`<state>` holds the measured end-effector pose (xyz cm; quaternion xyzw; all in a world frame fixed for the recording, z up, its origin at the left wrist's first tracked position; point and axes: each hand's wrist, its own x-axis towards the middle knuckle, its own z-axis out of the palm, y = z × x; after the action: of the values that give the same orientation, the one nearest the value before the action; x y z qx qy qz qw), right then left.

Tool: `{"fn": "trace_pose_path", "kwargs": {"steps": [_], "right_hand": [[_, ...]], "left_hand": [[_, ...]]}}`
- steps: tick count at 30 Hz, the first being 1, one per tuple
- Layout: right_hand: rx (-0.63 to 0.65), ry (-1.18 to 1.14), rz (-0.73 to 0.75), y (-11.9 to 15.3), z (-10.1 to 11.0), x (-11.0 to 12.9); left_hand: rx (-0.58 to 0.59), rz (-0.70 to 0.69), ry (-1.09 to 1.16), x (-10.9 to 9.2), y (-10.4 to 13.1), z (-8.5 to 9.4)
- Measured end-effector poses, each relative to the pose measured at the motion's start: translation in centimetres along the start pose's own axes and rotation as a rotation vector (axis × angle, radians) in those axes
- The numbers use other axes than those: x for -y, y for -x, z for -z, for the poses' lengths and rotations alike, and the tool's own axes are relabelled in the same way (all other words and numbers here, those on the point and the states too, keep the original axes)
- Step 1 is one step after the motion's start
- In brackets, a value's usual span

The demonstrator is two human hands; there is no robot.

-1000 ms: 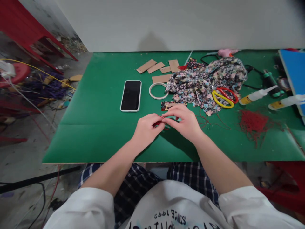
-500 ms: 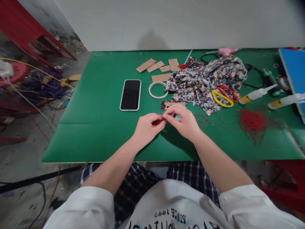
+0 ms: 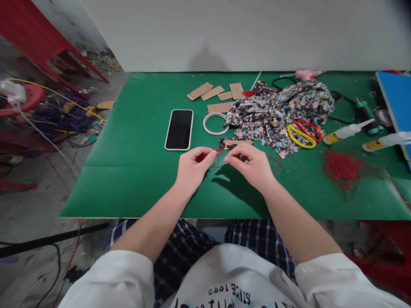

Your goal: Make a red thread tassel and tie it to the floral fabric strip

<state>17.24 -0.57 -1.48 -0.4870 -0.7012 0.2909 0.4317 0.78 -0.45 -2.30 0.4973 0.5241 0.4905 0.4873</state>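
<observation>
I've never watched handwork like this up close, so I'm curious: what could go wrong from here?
The red thread at the left hand's fingertips is thin and has a dangling end, so it might slip or tangle. The scissors overlap the floral fabric, so tugging the cloth could drag them. The loose red heap might snarl if brushed.

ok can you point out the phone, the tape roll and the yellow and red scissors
phone (image 3: 179, 130): head view, middle of its dark screen
tape roll (image 3: 206, 129): head view, left side of its ring
scissors (image 3: 300, 139): head view, yellow handle loop, lower edge
</observation>
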Motion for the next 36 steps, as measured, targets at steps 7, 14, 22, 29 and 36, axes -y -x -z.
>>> {"fn": "trace_pose_path", "kwargs": {"steps": [7, 14, 22, 29, 36], "right_hand": [[0.127, 0.02, 0.073, 0.3, -1.3, -0.1], [0.141, 0.216, 0.231, 0.3, -0.3, 0.0], [0.122, 0.368, 0.375, 0.0, 0.2, -1.1], [0.18, 0.176, 0.248, -0.1, 0.4, -0.6], [0.227, 0.023, 0.047, -0.1, 0.5, 0.1]], "left_hand": [[-0.007, 0.013, 0.08, 0.0, 0.1, -0.2], [0.011, -0.061, -0.305, -0.3, -0.1, 0.2], [0.31, -0.23, -0.62, -1.0, 0.2, 0.6], [0.468, -0.205, -0.45, -1.4, 0.1, 1.2], [0.483, -0.184, -0.334, -1.4, 0.3, 1.2]]}}
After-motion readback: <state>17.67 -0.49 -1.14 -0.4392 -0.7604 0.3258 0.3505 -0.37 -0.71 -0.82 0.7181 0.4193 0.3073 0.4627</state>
